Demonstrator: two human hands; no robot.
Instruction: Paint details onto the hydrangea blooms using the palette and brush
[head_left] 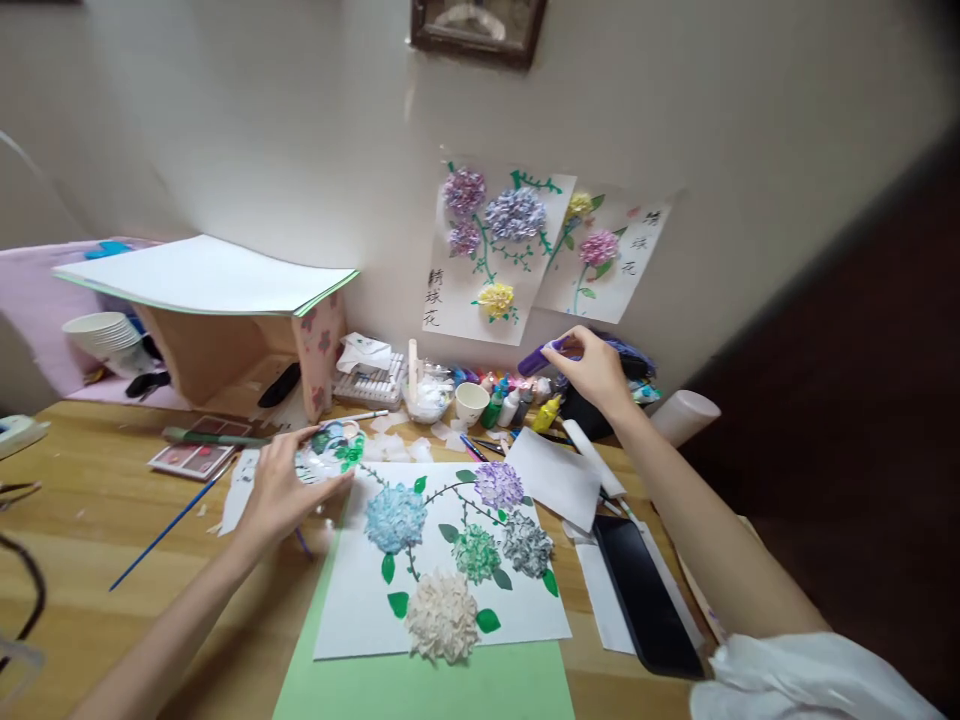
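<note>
My left hand has its thumb and fingers around a round clear palette smeared with green and dark blue paint. Up near the wall, my right hand pinches a purple paint bottle, tilted over several other paint bottles. Below lies a white sheet carrying raised paper hydrangeas in blue, purple, grey, green and cream, with painted stems and leaves. Among the paints stand a green bottle, a white bottle and a yellow bottle.
Green paper lies beneath the artwork. A phone rests at right, and a blue paintbrush at left. Behind stand a paper cup and a box topped with paper sheets. Two finished flower pictures hang on the wall.
</note>
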